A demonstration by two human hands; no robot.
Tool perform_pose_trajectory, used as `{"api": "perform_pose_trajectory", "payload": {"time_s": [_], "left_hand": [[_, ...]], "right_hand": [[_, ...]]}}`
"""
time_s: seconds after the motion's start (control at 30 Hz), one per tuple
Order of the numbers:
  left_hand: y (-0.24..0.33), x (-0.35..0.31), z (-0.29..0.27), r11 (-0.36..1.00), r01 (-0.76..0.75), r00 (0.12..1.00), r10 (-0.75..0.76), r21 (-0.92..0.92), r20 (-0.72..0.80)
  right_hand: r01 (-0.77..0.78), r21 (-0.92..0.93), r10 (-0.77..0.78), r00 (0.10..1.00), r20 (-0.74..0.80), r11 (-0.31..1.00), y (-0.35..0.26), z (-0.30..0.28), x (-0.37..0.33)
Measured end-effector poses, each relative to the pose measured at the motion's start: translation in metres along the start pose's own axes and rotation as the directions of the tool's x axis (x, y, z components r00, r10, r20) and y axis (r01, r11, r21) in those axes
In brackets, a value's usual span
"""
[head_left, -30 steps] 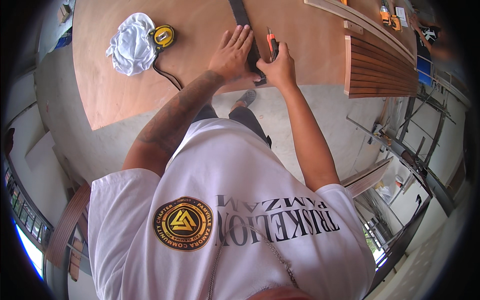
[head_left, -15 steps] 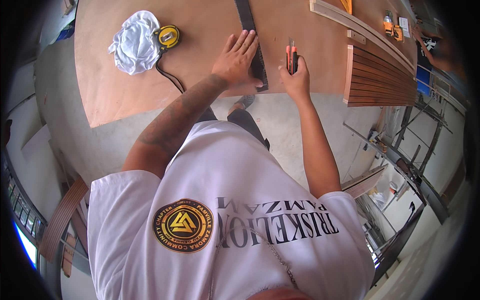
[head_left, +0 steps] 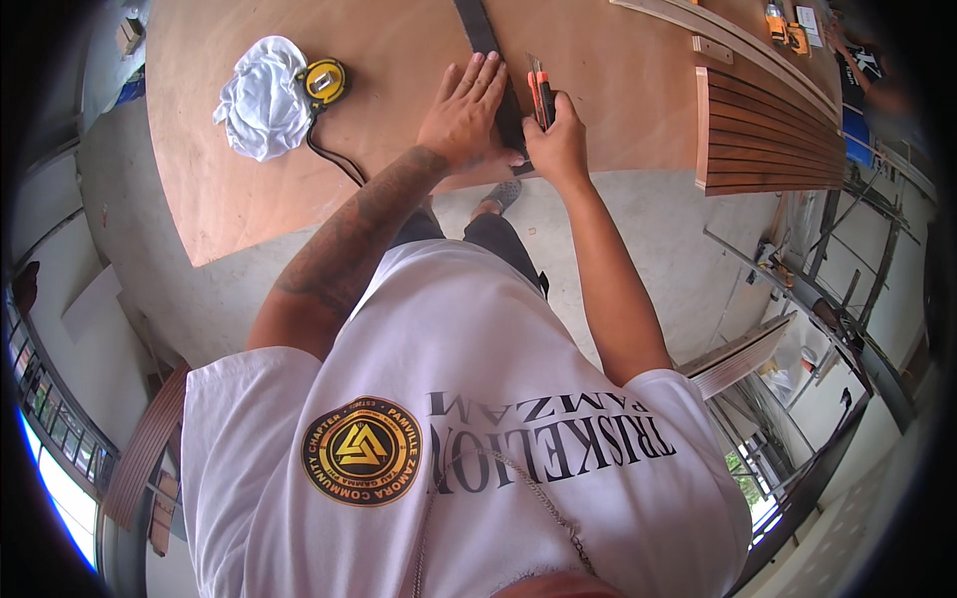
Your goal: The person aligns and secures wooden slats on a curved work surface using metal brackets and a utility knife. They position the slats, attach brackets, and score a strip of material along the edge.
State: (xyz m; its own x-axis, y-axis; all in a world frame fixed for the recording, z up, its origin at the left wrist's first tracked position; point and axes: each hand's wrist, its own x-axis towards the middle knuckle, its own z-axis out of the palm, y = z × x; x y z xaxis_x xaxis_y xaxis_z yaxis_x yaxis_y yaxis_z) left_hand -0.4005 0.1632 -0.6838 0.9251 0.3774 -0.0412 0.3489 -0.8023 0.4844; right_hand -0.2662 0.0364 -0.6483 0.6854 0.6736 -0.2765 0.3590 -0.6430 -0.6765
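My left hand [head_left: 464, 115] lies flat, fingers stretched out, pressing on a long dark strip [head_left: 478, 28] that runs away from me across the brown board [head_left: 389, 60]. Its thumb reaches over the strip's near end. In my right hand [head_left: 558, 143] is a red and black utility knife [head_left: 540, 98], held with its blade out and pointing away from me. The knife is just right of the strip; whether the blade touches it I cannot tell. To the left of my hands lie a yellow and black tape measure [head_left: 325, 82] and a crumpled white cloth [head_left: 263, 100].
Slatted brown wood panels [head_left: 763, 135] and long wooden strips [head_left: 738, 38] lie on the right side. Yellow power tools [head_left: 788, 30] stand at the far right, near another person's arm [head_left: 892, 98]. A black strap [head_left: 334, 157] trails from the tape measure.
My right hand has moved left with the utility knife, closer to the dark strip. My left hand stays pressed on the strip. The whole view has shifted slightly.
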Motion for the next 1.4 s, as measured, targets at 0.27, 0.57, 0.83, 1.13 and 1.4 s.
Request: {"api": "perform_pose_trajectory", "payload": {"time_s": [0.27, 0.57, 0.83, 1.13, 1.4], "left_hand": [[0.003, 0.001, -0.006, 0.998, 0.005, 0.999, -0.002, -0.068, 0.045], [-0.026, -0.002, -0.03, 0.975, -0.212, 0.966, 0.22, -0.069, 0.134], [-0.033, -0.001, -0.025, 0.977, -0.191, 0.976, 0.199, -0.09, 0.091], [-0.032, -0.001, -0.026, 0.979, -0.179, 0.978, 0.188, -0.095, 0.095], [-0.031, -0.002, -0.029, 0.978, -0.174, 0.977, 0.186, -0.116, 0.104]], "right_hand": [[-0.226, -0.068, 0.226, 0.974, -0.014, 0.972, 0.023, -0.057, -0.054], [-0.074, 0.135, 0.092, 0.987, -0.133, 0.988, 0.001, -0.019, -0.042], [-0.106, 0.22, 0.137, 0.982, -0.131, 0.97, -0.019, 0.018, -0.01], [-0.152, 0.02, 0.153, 0.981, -0.116, 0.988, -0.027, 0.025, 0.005], [-0.079, 0.054, 0.086, 0.986, -0.14, 0.995, -0.028, 0.03, -0.003]]}}
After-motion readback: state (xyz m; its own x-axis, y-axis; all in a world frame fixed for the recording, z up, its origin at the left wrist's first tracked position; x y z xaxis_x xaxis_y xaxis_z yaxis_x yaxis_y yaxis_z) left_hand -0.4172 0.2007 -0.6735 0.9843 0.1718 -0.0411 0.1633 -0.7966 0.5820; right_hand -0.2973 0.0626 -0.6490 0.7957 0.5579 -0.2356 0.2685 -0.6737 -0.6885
